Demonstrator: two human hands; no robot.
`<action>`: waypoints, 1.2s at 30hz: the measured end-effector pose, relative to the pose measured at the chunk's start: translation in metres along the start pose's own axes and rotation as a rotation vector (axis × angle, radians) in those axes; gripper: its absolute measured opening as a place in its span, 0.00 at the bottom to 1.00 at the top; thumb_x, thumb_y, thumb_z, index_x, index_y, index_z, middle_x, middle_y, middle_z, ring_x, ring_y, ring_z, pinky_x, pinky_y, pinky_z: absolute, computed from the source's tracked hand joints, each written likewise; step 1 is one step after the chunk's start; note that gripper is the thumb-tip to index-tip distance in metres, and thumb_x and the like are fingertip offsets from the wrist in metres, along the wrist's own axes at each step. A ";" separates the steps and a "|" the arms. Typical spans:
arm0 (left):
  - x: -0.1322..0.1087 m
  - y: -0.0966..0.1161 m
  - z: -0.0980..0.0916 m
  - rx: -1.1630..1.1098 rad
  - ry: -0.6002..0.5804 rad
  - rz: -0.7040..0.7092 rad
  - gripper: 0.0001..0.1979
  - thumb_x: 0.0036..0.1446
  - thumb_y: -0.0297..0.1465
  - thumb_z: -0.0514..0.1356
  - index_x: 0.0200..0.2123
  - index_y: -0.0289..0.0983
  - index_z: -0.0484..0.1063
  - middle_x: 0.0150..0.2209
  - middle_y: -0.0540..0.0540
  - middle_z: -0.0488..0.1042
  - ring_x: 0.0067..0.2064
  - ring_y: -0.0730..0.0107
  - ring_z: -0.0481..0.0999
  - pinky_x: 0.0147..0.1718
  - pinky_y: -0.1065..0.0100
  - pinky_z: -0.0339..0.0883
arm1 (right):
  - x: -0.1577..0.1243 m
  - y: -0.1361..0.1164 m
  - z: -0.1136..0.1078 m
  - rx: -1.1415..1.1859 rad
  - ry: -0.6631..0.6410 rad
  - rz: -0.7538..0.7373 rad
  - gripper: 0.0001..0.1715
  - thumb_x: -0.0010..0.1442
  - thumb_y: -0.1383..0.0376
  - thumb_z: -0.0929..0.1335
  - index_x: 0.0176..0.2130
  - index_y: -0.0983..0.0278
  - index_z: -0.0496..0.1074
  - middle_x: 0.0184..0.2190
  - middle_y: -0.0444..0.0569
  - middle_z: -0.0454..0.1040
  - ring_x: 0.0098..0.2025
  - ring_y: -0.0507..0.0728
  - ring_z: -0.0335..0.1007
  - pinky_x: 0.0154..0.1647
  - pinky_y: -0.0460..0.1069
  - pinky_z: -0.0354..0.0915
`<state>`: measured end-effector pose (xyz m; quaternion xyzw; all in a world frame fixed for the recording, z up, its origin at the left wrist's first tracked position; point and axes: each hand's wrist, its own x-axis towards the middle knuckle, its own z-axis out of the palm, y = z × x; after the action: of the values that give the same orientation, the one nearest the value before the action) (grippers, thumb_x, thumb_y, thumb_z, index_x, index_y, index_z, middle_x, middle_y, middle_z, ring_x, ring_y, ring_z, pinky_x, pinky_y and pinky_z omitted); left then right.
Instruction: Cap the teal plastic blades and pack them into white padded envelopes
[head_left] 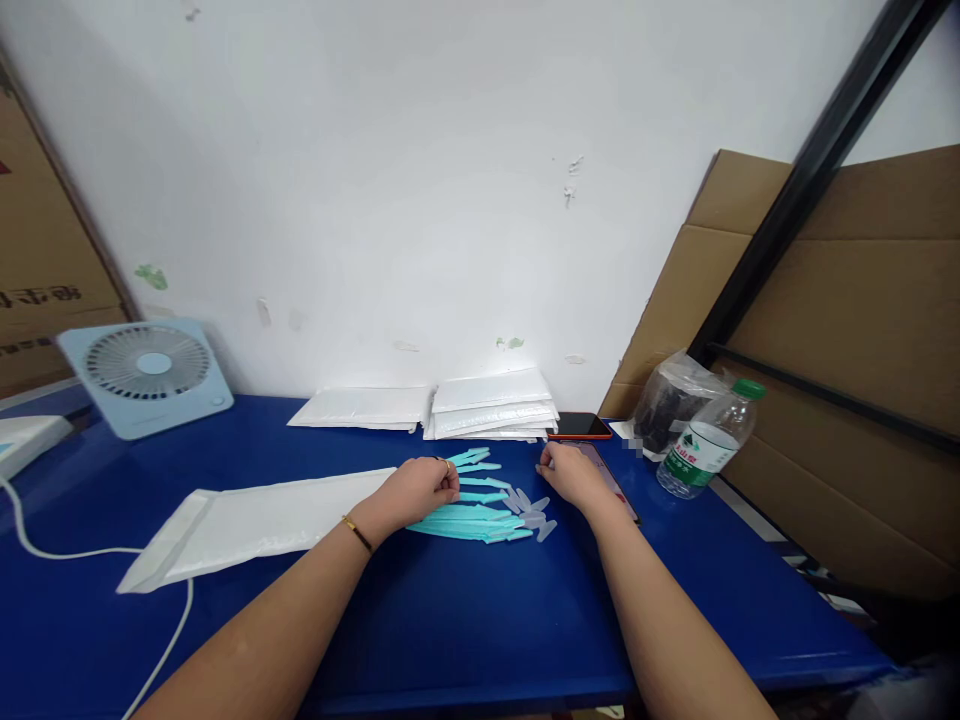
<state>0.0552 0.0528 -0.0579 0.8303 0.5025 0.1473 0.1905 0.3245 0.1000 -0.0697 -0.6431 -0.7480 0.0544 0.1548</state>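
My left hand (427,490) is closed, its fingers curled over the left part of a spread of slim turquoise plastic sticks (472,520). What its fingertips grip, if anything, is hidden. My right hand (566,472) pinches its thumb and fingers together just right of the sticks, beside a phone (611,480) lying on the table. Anything in that pinch is too small to make out. Between both hands, at the sticks' right ends, lie several small translucent caps (534,518). A long white padded envelope (255,520) lies flat left of the sticks, partly behind my left wrist.
Stacked white envelopes (491,405) and another white pile (360,407) sit against the wall. A second phone (581,427) lies beside them. A water bottle (709,445) and a bagged dark item (671,400) stand right. A blue fan (150,375) and white cable (180,620) are left.
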 end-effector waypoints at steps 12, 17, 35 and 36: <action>0.007 -0.011 -0.002 -0.096 0.209 -0.025 0.08 0.55 0.33 0.50 0.32 0.40 0.67 0.32 0.50 0.73 0.34 0.70 0.70 0.31 0.73 0.58 | -0.011 -0.020 -0.016 0.845 -0.211 -0.249 0.19 0.50 0.57 0.68 0.38 0.68 0.73 0.26 0.50 0.74 0.30 0.54 0.70 0.33 0.48 0.65; 0.007 -0.010 -0.002 -0.125 0.219 -0.029 0.09 0.55 0.35 0.50 0.32 0.38 0.67 0.31 0.49 0.72 0.33 0.70 0.69 0.30 0.72 0.58 | -0.015 -0.029 -0.017 0.864 -0.212 -0.256 0.18 0.49 0.57 0.69 0.37 0.68 0.72 0.25 0.49 0.74 0.30 0.53 0.70 0.32 0.47 0.65; 0.013 -0.011 0.008 -0.097 0.275 -0.094 0.10 0.54 0.34 0.51 0.38 0.39 0.68 0.37 0.47 0.72 0.41 0.65 0.69 0.39 0.67 0.59 | -0.012 -0.034 0.000 0.629 -0.003 -0.244 0.16 0.47 0.56 0.70 0.34 0.64 0.74 0.29 0.48 0.73 0.31 0.54 0.68 0.33 0.48 0.64; 0.012 -0.011 0.007 -0.036 0.302 -0.115 0.11 0.53 0.34 0.53 0.39 0.40 0.68 0.40 0.46 0.71 0.44 0.63 0.67 0.42 0.65 0.58 | -0.013 -0.032 -0.003 0.539 0.014 -0.261 0.14 0.47 0.56 0.69 0.31 0.64 0.75 0.29 0.48 0.72 0.31 0.53 0.67 0.31 0.47 0.62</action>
<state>0.0551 0.0672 -0.0689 0.7651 0.5694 0.2682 0.1358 0.2969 0.0816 -0.0598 -0.4774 -0.7820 0.2264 0.3307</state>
